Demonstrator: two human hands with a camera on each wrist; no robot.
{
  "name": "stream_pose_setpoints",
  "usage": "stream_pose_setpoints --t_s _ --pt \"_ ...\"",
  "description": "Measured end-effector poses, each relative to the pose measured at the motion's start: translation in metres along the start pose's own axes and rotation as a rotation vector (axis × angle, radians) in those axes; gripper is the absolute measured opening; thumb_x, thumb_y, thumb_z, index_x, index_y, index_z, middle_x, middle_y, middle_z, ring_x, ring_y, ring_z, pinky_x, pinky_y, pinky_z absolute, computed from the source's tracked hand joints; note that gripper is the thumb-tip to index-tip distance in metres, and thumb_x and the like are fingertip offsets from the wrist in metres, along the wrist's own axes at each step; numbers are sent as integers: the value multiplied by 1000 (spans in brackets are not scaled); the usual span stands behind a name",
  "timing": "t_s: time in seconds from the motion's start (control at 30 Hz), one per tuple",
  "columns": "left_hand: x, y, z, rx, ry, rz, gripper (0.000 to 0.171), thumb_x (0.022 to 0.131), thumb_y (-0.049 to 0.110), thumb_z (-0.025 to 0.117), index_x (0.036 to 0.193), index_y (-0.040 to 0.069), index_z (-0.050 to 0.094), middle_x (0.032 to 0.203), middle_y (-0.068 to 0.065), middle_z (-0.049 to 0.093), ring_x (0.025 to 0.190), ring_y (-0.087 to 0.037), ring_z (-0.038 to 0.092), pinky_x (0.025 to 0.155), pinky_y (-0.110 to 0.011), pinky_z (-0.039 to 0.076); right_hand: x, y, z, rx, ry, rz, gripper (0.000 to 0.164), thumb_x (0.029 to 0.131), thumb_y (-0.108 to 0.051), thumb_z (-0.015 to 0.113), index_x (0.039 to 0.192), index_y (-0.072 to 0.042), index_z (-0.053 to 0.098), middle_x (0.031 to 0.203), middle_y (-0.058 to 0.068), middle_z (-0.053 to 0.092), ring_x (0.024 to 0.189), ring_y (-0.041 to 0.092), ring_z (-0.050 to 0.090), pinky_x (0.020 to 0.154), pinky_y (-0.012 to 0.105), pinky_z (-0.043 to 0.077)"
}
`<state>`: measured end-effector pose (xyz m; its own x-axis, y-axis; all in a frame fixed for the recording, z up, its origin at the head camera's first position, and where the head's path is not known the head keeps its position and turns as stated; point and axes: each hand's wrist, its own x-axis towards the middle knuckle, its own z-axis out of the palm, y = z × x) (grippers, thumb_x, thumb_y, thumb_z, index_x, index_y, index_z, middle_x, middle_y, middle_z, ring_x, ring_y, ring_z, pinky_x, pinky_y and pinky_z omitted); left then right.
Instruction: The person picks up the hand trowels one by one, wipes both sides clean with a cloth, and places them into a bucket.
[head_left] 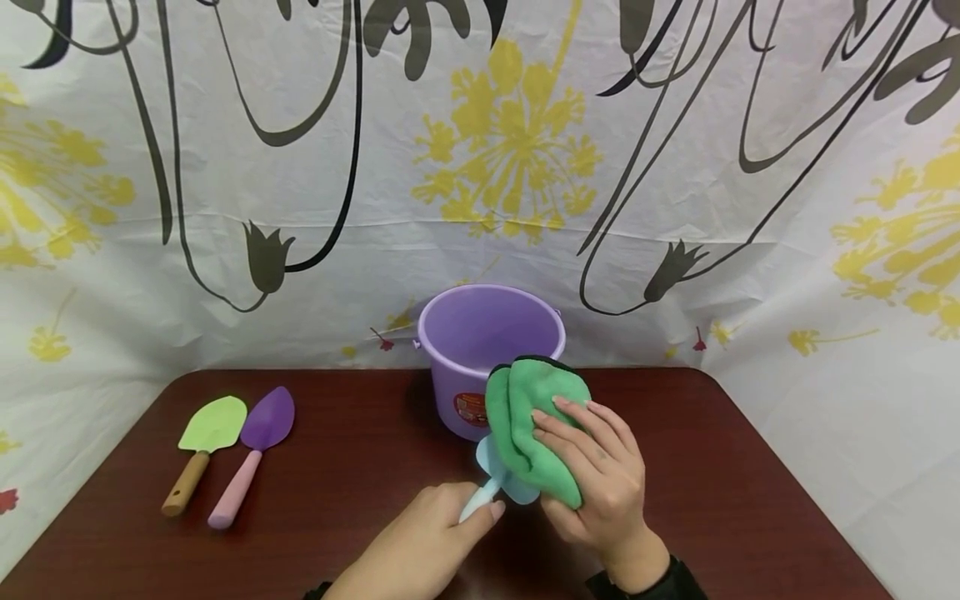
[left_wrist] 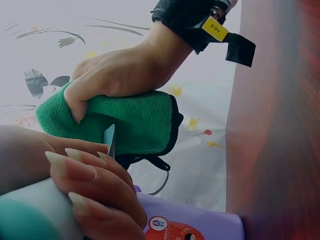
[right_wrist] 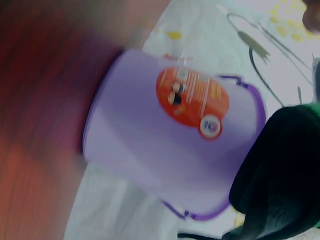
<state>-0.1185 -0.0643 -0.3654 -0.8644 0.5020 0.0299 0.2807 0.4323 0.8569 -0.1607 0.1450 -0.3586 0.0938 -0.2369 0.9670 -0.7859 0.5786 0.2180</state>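
My left hand (head_left: 420, 537) grips the pale handle of a light blue trowel (head_left: 521, 490), its blade tilted up and away. A folded green cloth (head_left: 536, 417) with dark edging is in my right hand (head_left: 600, 479), fingers spread over its top and thumb below. The cloth lies against the trowel blade and hides most of it. In the left wrist view, fingers curl round the white and teal handle (left_wrist: 42, 212), and the blade edge meets the green cloth (left_wrist: 135, 107). The right wrist view shows the cloth (right_wrist: 280, 165) as a dark shape.
Behind the hands a purple bucket (head_left: 453, 392) with a red sticker stands upright on the dark red table (head_left: 352, 433). Two trowels lie at the left: a green one (head_left: 213, 423) with a wooden handle and a purple one (head_left: 268, 419) with a pink handle. A patterned curtain (head_left: 480, 250) hangs behind.
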Motion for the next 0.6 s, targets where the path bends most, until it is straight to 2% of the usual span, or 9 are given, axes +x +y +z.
stream_pose_setpoints --t_s 0.1,0.23,0.43,0.6 --pt "1 0 0 10 9 1 38 102 39 54 71 18 50 63 10 35 58 -2 36 53 -22 34 -4 -6 4 -1 -40 21 40 94 -26 48 87 2 76 95 15 78 98 36 72 108 41 46" --pt "1 0 1 27 12 -11 37 103 42 52 72 21 53 66 13 43 65 0 46 61 -22 41 -7 -14 10 -2 -101 16 43 97 -30 47 90 0 76 97 14 78 100 34 73 112 42 44" --pt "-1 -4 -2 23 22 -28 13 99 28 55 96 26 67 87 12 67 83 0 58 73 -22 48 -7 -26 16 22 -145 -49 41 95 -28 45 88 0 76 94 14 78 96 31 73 105 45 47" --pt "-3 -7 -3 43 54 23 15 102 29 54 107 28 68 100 15 70 94 2 60 80 -21 49 -6 -36 18 57 -149 -87 43 96 -28 43 88 0 75 93 14 78 93 28 74 98 45 51"
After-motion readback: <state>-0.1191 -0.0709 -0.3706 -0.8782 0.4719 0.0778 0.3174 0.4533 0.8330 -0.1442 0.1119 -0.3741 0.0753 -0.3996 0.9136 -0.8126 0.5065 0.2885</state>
